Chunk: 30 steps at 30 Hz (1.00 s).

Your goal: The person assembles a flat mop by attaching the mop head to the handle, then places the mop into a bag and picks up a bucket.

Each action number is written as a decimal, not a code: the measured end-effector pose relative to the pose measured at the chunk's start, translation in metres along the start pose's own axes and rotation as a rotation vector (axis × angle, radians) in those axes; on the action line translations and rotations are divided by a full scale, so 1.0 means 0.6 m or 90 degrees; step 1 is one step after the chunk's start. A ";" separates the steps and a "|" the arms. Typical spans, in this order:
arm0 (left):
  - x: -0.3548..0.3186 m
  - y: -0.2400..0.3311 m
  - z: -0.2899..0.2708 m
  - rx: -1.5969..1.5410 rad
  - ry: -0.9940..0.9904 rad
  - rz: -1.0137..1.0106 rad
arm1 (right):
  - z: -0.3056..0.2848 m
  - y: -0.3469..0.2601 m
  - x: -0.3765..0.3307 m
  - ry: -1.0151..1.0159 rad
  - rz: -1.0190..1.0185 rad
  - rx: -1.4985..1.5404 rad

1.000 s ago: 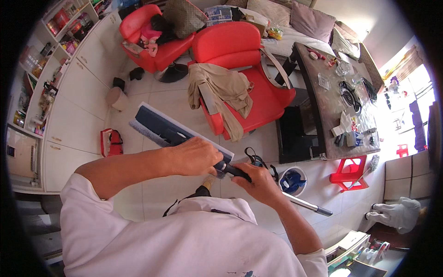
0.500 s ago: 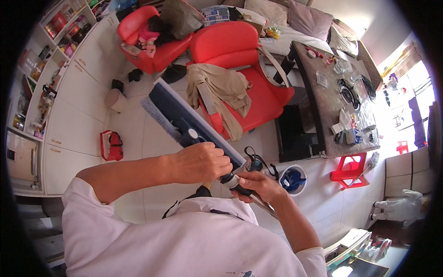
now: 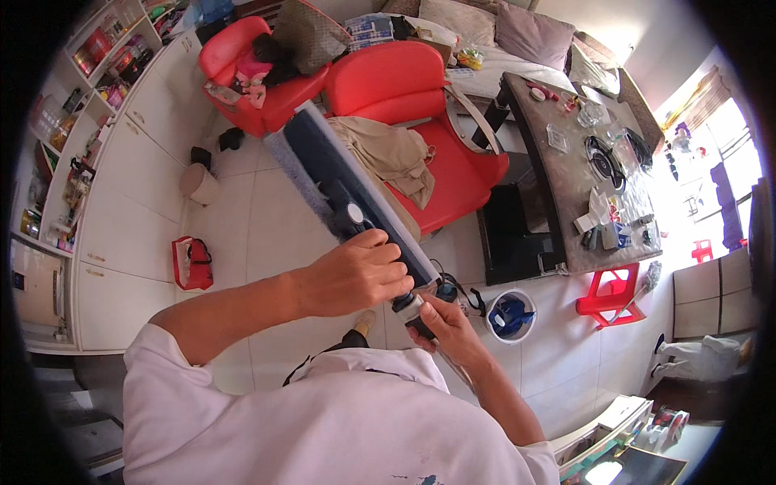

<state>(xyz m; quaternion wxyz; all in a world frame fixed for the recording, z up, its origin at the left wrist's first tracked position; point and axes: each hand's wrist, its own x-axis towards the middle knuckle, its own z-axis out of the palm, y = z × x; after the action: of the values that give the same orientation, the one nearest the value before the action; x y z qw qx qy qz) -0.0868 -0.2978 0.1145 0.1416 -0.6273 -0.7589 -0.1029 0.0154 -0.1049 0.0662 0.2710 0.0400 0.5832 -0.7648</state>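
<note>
A flat mop head [image 3: 339, 174], dark blue with a pale fringed edge, is lifted in front of me, its long side running up and left. My left hand [image 3: 356, 271] grips the near end of that head, beside a black swivel joint with a round white button [image 3: 354, 215]. My right hand [image 3: 449, 327] is closed around the black and silver handle [image 3: 414, 311] just below the joint. The rest of the handle is hidden behind my right forearm.
Two red chairs [image 3: 404, 81] stand beyond the mop, one draped with a beige cloth [image 3: 388, 149]. A dark cluttered table [image 3: 578, 162] is at right, with a red stool [image 3: 610, 295] and a blue-lined bucket [image 3: 509, 315] near it. White cabinets [image 3: 121, 186] and a red bag [image 3: 192, 263] are at left.
The mop head has swung from lying low and leftward to standing up and away, and it now looks longer. Both hands stayed on the joint and handle.
</note>
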 end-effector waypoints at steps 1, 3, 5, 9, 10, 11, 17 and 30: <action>-0.001 -0.001 -0.001 -0.013 0.009 0.009 | 0.000 -0.003 -0.003 -0.020 0.040 0.064; -0.002 -0.001 -0.002 -0.027 0.047 0.011 | 0.002 -0.005 -0.003 -0.049 0.071 0.147; -0.002 -0.001 -0.004 -0.030 0.072 0.003 | 0.005 -0.002 0.000 -0.065 0.053 0.189; 0.003 0.004 -0.021 -0.038 0.128 -0.054 | 0.013 0.001 0.007 -0.005 -0.023 0.153; 0.002 0.005 -0.026 -0.046 0.151 -0.073 | 0.014 -0.001 0.005 0.014 -0.039 0.157; -0.013 0.009 -0.024 -0.019 0.183 -0.121 | 0.015 -0.002 0.004 0.030 -0.056 0.161; -0.002 0.056 0.024 -0.918 0.383 -0.745 | 0.023 0.000 0.008 0.046 -0.076 0.103; 0.008 0.046 0.018 -1.122 0.490 -0.792 | 0.048 0.007 0.026 0.045 -0.091 0.014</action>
<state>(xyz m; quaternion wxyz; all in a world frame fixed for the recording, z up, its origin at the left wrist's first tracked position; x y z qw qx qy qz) -0.0617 -0.2846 0.1056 -0.2000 0.0489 -0.5084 -0.8362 0.0113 -0.1379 0.0659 0.1945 0.0284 0.5852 -0.7867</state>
